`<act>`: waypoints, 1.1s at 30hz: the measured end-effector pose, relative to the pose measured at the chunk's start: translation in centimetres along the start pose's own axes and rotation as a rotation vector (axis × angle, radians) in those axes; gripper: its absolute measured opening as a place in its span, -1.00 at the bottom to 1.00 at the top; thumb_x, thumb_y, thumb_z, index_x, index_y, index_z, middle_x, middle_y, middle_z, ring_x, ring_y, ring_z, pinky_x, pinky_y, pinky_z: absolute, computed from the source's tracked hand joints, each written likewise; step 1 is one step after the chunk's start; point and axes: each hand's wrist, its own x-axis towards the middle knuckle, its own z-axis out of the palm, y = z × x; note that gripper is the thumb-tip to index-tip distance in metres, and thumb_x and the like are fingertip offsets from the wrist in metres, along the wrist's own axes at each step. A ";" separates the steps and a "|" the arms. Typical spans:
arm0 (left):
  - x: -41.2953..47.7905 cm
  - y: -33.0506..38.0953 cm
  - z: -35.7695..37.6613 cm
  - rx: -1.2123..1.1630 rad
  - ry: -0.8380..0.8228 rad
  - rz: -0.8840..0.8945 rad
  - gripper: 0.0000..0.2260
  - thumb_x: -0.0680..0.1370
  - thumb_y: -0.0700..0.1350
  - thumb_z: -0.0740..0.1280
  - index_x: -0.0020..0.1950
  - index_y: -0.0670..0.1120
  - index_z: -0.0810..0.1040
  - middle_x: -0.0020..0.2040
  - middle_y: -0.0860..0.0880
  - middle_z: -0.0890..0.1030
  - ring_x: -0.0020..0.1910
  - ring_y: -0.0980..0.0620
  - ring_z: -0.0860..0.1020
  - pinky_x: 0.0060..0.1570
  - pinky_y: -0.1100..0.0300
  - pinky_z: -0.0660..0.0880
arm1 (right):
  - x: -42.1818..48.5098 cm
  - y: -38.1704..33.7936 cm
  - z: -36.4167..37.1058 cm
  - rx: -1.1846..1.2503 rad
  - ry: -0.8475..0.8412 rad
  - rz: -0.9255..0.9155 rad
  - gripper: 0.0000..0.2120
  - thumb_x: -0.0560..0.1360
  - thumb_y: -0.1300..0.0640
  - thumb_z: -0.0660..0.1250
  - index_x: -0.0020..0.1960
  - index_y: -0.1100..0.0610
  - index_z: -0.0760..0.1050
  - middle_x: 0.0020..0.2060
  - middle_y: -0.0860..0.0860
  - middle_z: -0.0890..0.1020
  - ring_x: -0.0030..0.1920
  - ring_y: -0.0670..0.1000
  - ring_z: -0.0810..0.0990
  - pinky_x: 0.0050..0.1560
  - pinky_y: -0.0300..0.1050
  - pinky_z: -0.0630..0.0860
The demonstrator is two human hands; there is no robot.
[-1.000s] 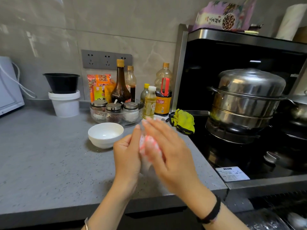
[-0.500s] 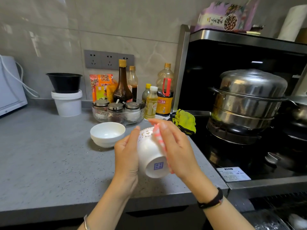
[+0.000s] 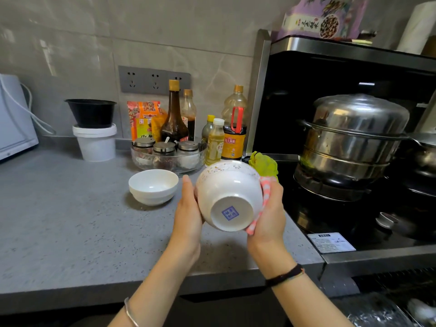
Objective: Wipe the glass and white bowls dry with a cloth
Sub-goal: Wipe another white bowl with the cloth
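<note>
Holding a bowl [image 3: 226, 192] in the air over the near part of the counter [image 3: 59, 220], clamped between left hand [image 3: 188, 213] and right hand [image 3: 271, 213]; tipped on its side, foot toward the camera, mouth turned away toward the bottles [image 3: 232, 135]. Glossy white over the whole outside, deep and round, with a narrow foot ring and a square blue mark [image 3: 230, 213] in the middle of the base; a faint gold speckled band just under the rim.

Gripping with the left from the bowl's left side; thumb laid up along the wall, other fingers out of sight behind the bowl, so cannot tell how far curled, yet plainly grasping it. Pressing a cloth [image 3: 265, 192], pink with white checks, against the bowl's right wall with the right; palm cupped round cloth and bowl, fingers wrapped behind, cloth poking out above the thumb and below the heel of the hand. Black band on the right wrist; silver bangle on the left.

Further back on the counter, to the left of the held one and apart from it, a plain bowl [image 3: 153, 186]; white, shallower, resting mouth up. Behind that, a glass dish [image 3: 144, 161] with three lidded jars. Off to the right, a green rag [image 3: 264, 162] at the edge of the stove [image 3: 330, 220]; a steel steamer [image 3: 354, 138] on the burner.
</note>
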 end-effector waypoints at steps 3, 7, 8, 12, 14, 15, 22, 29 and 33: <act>0.4 0.3 -0.8 0.230 -0.159 -0.110 -0.41 0.56 0.31 -0.15 0.11 0.07 0.59 -0.12 -0.02 0.70 -0.07 0.02 0.65 0.02 0.03 0.58 | 0.6 -0.3 -0.5 -0.156 -0.040 -0.186 -0.56 0.64 -0.06 0.07 -0.36 0.10 0.33 -0.56 -0.06 0.43 -0.58 -0.05 0.49 -0.67 -0.35 0.17; 0.1 0.7 -2.1 0.184 -0.473 -0.379 -0.25 0.45 0.44 -0.13 0.31 -0.03 0.48 0.12 -0.17 0.65 -0.05 -0.20 0.67 -0.19 0.00 0.63 | 1.2 0.8 -1.5 -0.426 -0.184 -0.590 -0.50 0.55 -0.30 0.04 -0.42 -0.06 0.40 -0.55 -0.08 0.41 -0.57 -0.01 0.38 -0.60 -0.15 0.23; 0.0 0.7 -2.4 0.146 -0.522 -0.433 -0.22 0.42 0.46 -0.10 0.32 -0.05 0.48 0.13 -0.18 0.64 -0.02 -0.23 0.66 -0.22 0.03 0.63 | 1.2 1.0 -1.7 -0.475 -0.224 -0.647 -0.53 0.54 -0.34 0.03 -0.41 -0.15 0.43 -0.53 -0.13 0.44 -0.56 -0.10 0.38 -0.56 -0.17 0.24; -0.6 0.9 -3.0 -0.180 -0.583 -0.635 -0.26 0.36 0.43 0.12 0.33 -0.06 0.47 0.17 -0.24 0.61 0.09 -0.31 0.60 -0.33 0.06 0.63 | 0.9 0.9 -2.0 -0.571 -0.334 -0.763 -0.62 0.58 -0.29 0.01 -0.34 -0.29 0.41 -0.45 -0.26 0.47 -0.47 -0.20 0.44 -0.42 -0.30 0.28; -1.0 0.6 -3.3 -0.325 -0.577 -0.664 -0.30 0.39 0.37 0.23 0.34 -0.09 0.47 0.20 -0.28 0.59 0.13 -0.32 0.58 -0.19 -0.03 0.65 | 0.5 0.9 -2.1 -0.610 -0.387 -0.798 -0.63 0.60 -0.25 0.02 -0.33 -0.25 0.39 -0.44 -0.28 0.47 -0.43 -0.21 0.45 -0.35 -0.35 0.29; -1.2 0.2 -3.4 -0.379 -0.572 -0.652 -0.33 0.42 0.34 0.28 0.34 -0.11 0.47 0.21 -0.29 0.57 0.14 -0.31 0.58 -0.05 -0.09 0.62 | 0.3 0.9 -2.3 -0.606 -0.438 -0.786 -0.63 0.60 -0.23 0.03 -0.33 -0.21 0.39 -0.44 -0.25 0.48 -0.43 -0.22 0.46 -0.36 -0.39 0.29; -2.1 -2.2 -4.1 -0.397 -0.379 -0.278 -0.31 0.16 -0.06 0.42 0.29 -0.16 0.44 0.25 -0.25 0.54 0.17 -0.23 0.58 -0.05 -0.14 0.60 | -0.6 -3.9 -0.8 -0.487 -0.567 -0.448 -0.64 0.54 -0.04 0.10 0.00 0.30 0.21 -0.32 0.03 0.51 -0.34 -0.14 0.53 -0.33 -0.38 0.43; -2.3 -2.0 -4.2 -0.258 -0.260 -0.119 -0.78 0.56 -0.08 0.19 -0.03 -0.08 0.63 -0.10 -0.11 0.70 -0.16 0.04 0.65 -0.12 0.06 0.62 | 0.5 -1.3 -1.8 -1.642 -0.722 -1.104 -0.45 0.56 -0.25 0.00 0.17 0.11 0.55 0.31 0.01 0.47 0.34 0.07 0.38 0.38 -0.01 0.16; -1.9 -1.7 -4.9 -0.163 -0.170 -0.090 -0.72 0.59 -0.01 0.13 0.01 -0.05 0.62 -0.05 -0.13 0.68 -0.09 0.00 0.61 -0.02 0.02 0.53 | 0.6 -1.2 -3.5 -1.704 -1.014 -1.193 -0.35 0.54 -0.31 0.04 0.44 0.10 0.37 0.44 0.04 0.38 0.49 0.06 0.24 0.52 -0.02 -0.08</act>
